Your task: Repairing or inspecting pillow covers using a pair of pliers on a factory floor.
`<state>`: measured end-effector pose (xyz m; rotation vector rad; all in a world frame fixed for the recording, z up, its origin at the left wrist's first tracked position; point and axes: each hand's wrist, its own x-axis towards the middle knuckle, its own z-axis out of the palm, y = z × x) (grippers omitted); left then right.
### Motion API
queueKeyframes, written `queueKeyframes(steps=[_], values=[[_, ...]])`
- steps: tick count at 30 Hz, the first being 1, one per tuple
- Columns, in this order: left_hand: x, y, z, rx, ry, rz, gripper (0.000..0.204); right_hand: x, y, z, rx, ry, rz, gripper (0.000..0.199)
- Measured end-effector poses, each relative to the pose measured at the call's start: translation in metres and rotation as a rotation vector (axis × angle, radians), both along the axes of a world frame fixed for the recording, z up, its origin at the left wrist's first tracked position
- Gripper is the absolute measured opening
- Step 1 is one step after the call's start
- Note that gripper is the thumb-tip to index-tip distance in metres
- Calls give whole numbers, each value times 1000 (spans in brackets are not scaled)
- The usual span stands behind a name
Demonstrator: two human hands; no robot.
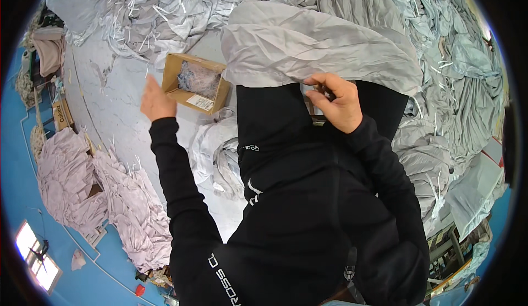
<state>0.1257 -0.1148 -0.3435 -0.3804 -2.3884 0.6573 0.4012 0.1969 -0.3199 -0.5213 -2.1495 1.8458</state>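
Observation:
My left hand point(158, 101) is raised beside a small brown cardboard box point(223, 98), left of its near side. Its fingers point away from me, stretched out, with nothing visible in them. A light grey piece of cloth point(324, 50) lies gathered across my knees. At the cloth's near edge is my right hand point(342, 105), its fingers curled and the thumb close to the index finger. Something dark shows between those fingers, too small to make out. Inside the box sits a tangled bluish-grey fluffy mass point(199, 79).
Heaps of grey cloth with white ties point(170, 17) spread along the far side. More grey cloth point(462, 108) is piled at the right. Pinkish-grey cloth point(71, 179) hangs at the left by a blue wall point(118, 253). A crumpled grey piece point(223, 152) lies beside my left thigh.

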Motion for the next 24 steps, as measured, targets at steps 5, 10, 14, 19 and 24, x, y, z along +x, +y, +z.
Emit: queueKeyframes(steps=[5,10,14,19,24], values=[[92,101,54,773,-700,-748,17,-20,-5,-1,269,86,37,32],[162,133,68,1482,-1827,-145,20,-35,3,-15,465,1,-14,21],[152,135,71,1825,-2219,93,40,-32,18,-10,154,-22,87,11],[165,153,57,2285,-2141,328,34,-33,32,18,-196,-121,262,12],[163,163,53,2364,-1966,341,27,-24,30,21,-85,-99,228,15]])
